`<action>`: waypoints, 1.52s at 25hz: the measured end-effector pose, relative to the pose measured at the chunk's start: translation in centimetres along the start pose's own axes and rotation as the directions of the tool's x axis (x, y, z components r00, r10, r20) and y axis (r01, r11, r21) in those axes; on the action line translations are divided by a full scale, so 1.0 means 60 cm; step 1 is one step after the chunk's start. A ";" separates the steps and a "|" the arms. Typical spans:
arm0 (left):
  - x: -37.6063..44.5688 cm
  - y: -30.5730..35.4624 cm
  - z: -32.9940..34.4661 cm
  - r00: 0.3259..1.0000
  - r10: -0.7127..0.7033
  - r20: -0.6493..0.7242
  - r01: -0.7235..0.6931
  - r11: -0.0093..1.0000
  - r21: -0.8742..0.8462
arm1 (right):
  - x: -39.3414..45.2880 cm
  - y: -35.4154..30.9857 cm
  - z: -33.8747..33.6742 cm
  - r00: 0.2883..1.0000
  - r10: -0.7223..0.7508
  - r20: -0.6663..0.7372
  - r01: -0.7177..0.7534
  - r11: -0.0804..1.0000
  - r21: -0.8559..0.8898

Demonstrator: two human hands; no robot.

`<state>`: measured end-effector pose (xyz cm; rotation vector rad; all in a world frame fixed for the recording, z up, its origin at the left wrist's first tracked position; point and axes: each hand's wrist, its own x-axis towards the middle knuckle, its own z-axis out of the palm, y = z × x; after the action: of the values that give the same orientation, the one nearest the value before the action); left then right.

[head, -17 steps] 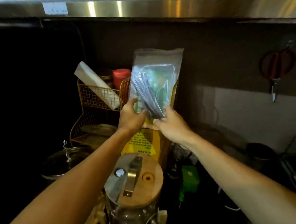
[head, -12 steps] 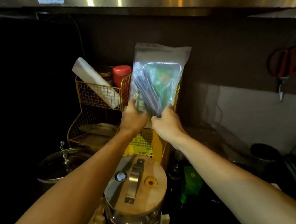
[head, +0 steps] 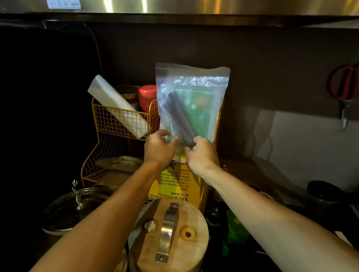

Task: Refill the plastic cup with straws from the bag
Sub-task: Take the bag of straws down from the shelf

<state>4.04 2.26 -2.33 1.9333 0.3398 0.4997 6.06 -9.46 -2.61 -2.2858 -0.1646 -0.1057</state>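
A clear zip bag [head: 199, 91] stands upright in front of the yellow wire rack, held up by both hands at its lower edge. Inside it a bundle of dark straws [head: 177, 117] lies on the left and something green on the right. My left hand [head: 158, 148] pinches the bag's bottom left corner. My right hand [head: 201, 153] grips the bottom of the bag at the straw ends. No plastic cup is visible in this view.
A yellow wire rack [head: 120, 123] behind the bag holds a white roll [head: 116, 108] and a red-lidded jar [head: 147, 94]. A yellow carton [head: 176, 183] stands below the hands. A glass jar with a wooden lid [head: 170, 239] is close in front. Scissors [head: 346, 90] hang on the right wall.
The bag has been tipped more upright and the straws now look gathered into one tight bundle. Both hands have closed in together at the bag's bottom edge.
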 end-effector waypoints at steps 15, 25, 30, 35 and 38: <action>-0.153 0.091 -0.074 0.997 -0.036 -0.062 0.013 0.939 -0.343 | -0.137 -0.012 -0.120 0.952 -0.297 -0.074 0.302 0.950 0.084; -0.333 0.170 -0.033 0.988 0.108 0.106 -0.050 0.894 -0.445 | -0.286 0.077 -0.285 0.948 -0.077 -0.309 0.158 0.956 0.246; -0.424 0.154 0.050 0.957 0.164 0.240 -0.052 0.909 -0.413 | -0.367 0.201 -0.356 0.978 -0.061 -0.200 0.143 0.893 0.426; -0.515 0.109 0.129 0.879 0.169 0.446 0.012 0.927 -0.376 | -0.463 0.324 -0.382 0.978 0.002 -0.207 0.087 0.905 0.418; -0.569 0.075 0.166 0.817 0.165 0.553 0.072 0.922 -0.380 | -0.525 0.379 -0.391 0.979 0.067 -0.194 0.026 0.896 0.443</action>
<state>-20.79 -22.92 -8.13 1.6061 -0.1969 -0.0175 -22.09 -44.64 -8.10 -1.8045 -0.0484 -0.2650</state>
